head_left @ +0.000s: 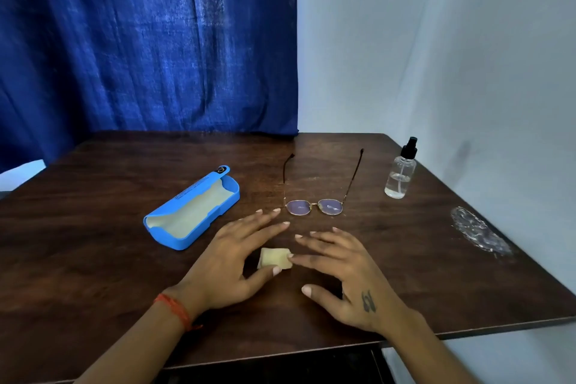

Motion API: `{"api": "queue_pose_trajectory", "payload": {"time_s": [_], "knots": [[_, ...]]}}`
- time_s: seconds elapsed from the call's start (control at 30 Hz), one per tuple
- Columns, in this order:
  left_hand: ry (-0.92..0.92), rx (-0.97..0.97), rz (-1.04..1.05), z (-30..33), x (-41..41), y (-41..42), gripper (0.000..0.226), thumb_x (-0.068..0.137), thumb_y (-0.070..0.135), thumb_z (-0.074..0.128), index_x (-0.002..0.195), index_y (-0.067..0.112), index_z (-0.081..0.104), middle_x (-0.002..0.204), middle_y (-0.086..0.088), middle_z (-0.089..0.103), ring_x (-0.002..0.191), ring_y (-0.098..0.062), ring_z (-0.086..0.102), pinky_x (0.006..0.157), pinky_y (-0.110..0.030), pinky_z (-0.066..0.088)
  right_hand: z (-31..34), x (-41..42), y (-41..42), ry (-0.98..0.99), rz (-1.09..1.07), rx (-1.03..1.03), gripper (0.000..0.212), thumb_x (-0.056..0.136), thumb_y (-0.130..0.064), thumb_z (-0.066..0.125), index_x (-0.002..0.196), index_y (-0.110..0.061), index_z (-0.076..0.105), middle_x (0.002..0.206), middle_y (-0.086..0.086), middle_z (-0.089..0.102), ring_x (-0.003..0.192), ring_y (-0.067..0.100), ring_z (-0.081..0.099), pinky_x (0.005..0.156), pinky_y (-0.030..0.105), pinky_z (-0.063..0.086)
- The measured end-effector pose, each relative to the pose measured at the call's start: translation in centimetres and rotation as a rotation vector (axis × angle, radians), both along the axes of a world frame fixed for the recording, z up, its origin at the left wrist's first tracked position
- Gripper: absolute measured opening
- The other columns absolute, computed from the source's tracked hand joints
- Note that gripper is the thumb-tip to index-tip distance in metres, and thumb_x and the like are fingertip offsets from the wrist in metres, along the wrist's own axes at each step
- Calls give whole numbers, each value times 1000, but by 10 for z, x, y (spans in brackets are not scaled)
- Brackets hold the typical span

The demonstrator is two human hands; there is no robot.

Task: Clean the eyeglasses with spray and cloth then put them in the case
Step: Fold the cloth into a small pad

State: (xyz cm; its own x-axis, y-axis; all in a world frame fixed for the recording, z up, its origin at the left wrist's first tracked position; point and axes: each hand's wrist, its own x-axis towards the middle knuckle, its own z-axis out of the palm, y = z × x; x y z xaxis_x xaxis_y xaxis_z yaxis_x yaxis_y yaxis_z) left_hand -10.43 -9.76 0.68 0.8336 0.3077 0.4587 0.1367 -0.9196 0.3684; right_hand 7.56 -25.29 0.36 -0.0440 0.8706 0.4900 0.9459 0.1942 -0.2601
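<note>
Two hands are over the dark wooden table (pixel 93 227), both mine, both palm down with fingers spread and nearly straight; neither grips anything. My left hand (pixel 232 254) lies left of centre, a red thread band (pixel 174 309) on its wrist. My right hand (pixel 346 271) lies just right of it, a small dark mark on its back.

Between them sits the folded pale yellow cloth (pixel 275 258), flat on the table. My left thumb tip touches its near edge, and one right fingertip touches its right edge. No finger curls round it.

The eyeglasses (pixel 314 206) rest on the table just beyond my fingertips, lenses toward me, both temples unfolded and pointing away. My left fingertips end close to the left lens without touching it; my right fingertips are a little farther short of the frame.

The blue case (pixel 193 212) lies open to the left of the eyeglasses and beyond my left hand, apart from it, its pale lining showing and its lid tilted back.

The clear spray bottle (pixel 400 171), black nozzle on top, stands upright toward the far right, well apart from both hands.

A whitish smear (pixel 480 232) marks the table near its right edge. A blue curtain (pixel 140 40) hangs behind.
</note>
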Motion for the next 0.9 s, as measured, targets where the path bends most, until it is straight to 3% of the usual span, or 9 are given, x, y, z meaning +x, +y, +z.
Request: {"api": "queue_pose_trajectory", "payload": {"time_s": [0.13,0.27,0.43,0.5,0.6,0.7,0.83,0.9], "knots": [[-138,37,-25,15,20,-28,58,82,51,55,136,37,39,146,19,35,136,2,27,109,-19,24,7,23,-27,113,-83,81,44,83,-49,57,124,-37,56,137,-14,50,128,2,42,108,38,32],[-166,40,-139,25,65,-56,55,83,48,56,134,33,43,142,14,43,131,2,34,108,-22,30,27,53,-46,246,-172,205,45,79,-40,64,122,-26,61,133,-8,55,123,3,48,103,34,39],[-105,-92,-206,28,135,-75,59,83,48,56,136,30,40,144,10,41,131,-2,35,107,-18,28,46,92,-49,427,-258,290,45,79,-41,62,122,-26,61,128,-7,59,122,4,50,104,38,42],[-102,-143,-188,26,160,-75,59,83,44,59,136,26,41,142,7,42,130,-5,37,108,-20,30,49,109,-42,531,-302,324,43,79,-39,64,120,-31,61,125,-8,62,118,5,54,102,41,44],[-72,-146,-129,16,181,-69,58,84,40,60,137,27,39,143,7,40,130,-9,37,105,-18,25,53,130,-22,680,-405,378,40,79,-29,70,112,-48,58,115,-14,65,106,-2,59,96,33,49],[-17,-120,-79,0,187,-63,60,84,41,59,138,28,37,147,7,35,132,-9,35,103,-15,21,44,159,8,736,-546,368,50,75,-26,75,119,-38,55,110,-14,66,103,2,61,94,33,50],[-38,-99,-59,-10,188,-58,58,84,40,59,137,26,40,146,6,37,129,-9,38,101,-14,24,20,194,44,707,-689,256,87,62,-47,71,138,-28,32,131,4,55,117,21,54,98,43,45],[-53,-94,-63,-11,188,-58,57,83,42,57,136,25,42,144,5,39,129,-10,39,102,-15,26,11,199,52,706,-701,213,90,64,-47,71,140,-22,31,133,6,53,119,24,53,98,41,45]]}}
